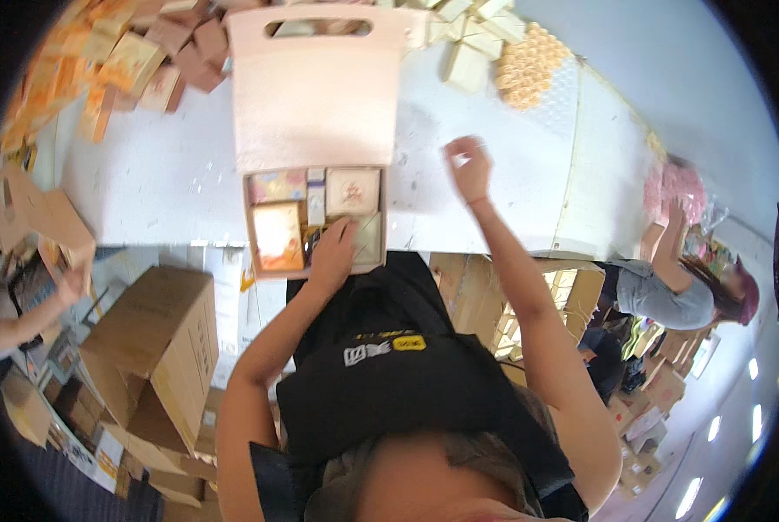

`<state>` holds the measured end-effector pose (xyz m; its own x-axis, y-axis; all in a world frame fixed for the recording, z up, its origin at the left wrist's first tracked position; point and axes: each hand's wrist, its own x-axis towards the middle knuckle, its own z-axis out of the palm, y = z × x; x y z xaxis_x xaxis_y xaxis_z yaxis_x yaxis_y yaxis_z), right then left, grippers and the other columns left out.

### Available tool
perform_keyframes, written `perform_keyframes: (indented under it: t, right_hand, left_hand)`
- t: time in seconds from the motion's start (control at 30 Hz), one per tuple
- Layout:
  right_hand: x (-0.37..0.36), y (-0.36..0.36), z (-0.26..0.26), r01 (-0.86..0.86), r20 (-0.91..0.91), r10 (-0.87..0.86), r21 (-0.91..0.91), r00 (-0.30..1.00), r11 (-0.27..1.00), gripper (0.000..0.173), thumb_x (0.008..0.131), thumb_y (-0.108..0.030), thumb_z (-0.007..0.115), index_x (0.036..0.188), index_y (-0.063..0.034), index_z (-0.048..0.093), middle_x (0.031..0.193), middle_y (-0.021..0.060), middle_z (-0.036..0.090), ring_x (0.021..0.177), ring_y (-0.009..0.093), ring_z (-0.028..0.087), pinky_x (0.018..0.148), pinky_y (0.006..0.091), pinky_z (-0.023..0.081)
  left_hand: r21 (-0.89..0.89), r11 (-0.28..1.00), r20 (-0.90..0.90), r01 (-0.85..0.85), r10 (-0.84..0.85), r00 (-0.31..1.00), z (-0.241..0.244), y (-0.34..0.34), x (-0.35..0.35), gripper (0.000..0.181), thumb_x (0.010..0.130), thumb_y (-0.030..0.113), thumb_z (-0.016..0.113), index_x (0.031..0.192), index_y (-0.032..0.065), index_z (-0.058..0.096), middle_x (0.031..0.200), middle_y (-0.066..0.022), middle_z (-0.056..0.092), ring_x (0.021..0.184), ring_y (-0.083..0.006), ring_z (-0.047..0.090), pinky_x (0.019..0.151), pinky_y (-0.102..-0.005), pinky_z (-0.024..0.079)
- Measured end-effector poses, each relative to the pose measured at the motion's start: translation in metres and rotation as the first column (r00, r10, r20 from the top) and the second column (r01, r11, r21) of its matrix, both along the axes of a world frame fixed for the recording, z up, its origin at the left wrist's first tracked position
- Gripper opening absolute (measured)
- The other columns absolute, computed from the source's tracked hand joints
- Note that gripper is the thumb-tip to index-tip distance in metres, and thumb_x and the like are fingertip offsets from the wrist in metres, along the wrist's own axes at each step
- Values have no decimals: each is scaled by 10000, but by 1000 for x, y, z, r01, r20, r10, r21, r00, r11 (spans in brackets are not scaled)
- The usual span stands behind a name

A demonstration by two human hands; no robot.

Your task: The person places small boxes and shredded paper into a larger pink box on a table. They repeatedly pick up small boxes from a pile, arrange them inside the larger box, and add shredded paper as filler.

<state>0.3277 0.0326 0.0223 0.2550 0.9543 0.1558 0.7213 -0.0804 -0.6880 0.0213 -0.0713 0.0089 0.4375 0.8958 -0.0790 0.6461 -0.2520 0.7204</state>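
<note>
An open gift box (248, 225) of pale pink card lies before me at the table's front edge. Its tall lid (314, 104), with a cut-out handle, is folded back away from me. Inside sit an orange-and-white carton (277, 235), a floral carton (277, 186), a slim white carton (316, 199), a cream carton with a red print (353, 190) and a pale green carton (367, 238). My left hand (334, 254) reaches into the box beside the green carton; its fingertips' grip is unclear. My right hand (471, 171) hovers right of the box, blurred, fingers curled into a ring.
Piled cartons (131, 62) cover the table's back left; pale cartons (471, 59) and a cluster of round yellow pieces (530, 68) lie back right. A large cardboard box (148, 352) stands below left. People work at both sides, one near pink filling (673, 189).
</note>
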Motion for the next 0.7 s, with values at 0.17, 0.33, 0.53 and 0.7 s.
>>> perform_keyframes:
  t: [0.17,0.33,0.53,0.7]
  right_hand:
    - [171,89,-47,437,274,-428,28,861,899,188,784,-260,691,842,-81,683,785,101,666,780,278,634,722,390,503]
    - [181,126,-85,539,409,-457,-110,790,835,233,744,-321,684,820,-103,717,823,128,688,800,310,649,724,394,510]
    - [185,86,-60,574,-306,-529,77,792,815,181,785,-154,709,821,23,699,720,110,680,670,166,663,629,295,536]
    - [17,-17,39,147,-476,-171,-87,863,985,121,891,-80,641,861,38,646,785,52,647,729,105,588,687,267,510]
  left_hand:
    - [-201,974,-21,-99,97,995,15,11,14,423,754,62,682,1151,54,535,1160,-150,511,1036,-350,558,856,-405,482]
    - [-205,969,-45,-140,134,990,16,12,18,393,761,78,697,1118,69,532,1153,-141,493,984,-354,570,797,-413,495]
    - [-128,984,-19,-125,123,992,14,1,6,442,737,39,680,1150,41,523,1183,-162,535,1078,-363,530,917,-434,431]
    - [31,994,-148,-103,106,983,12,-15,-4,555,761,95,652,1281,19,473,1324,-137,494,1253,-331,429,1006,-432,363]
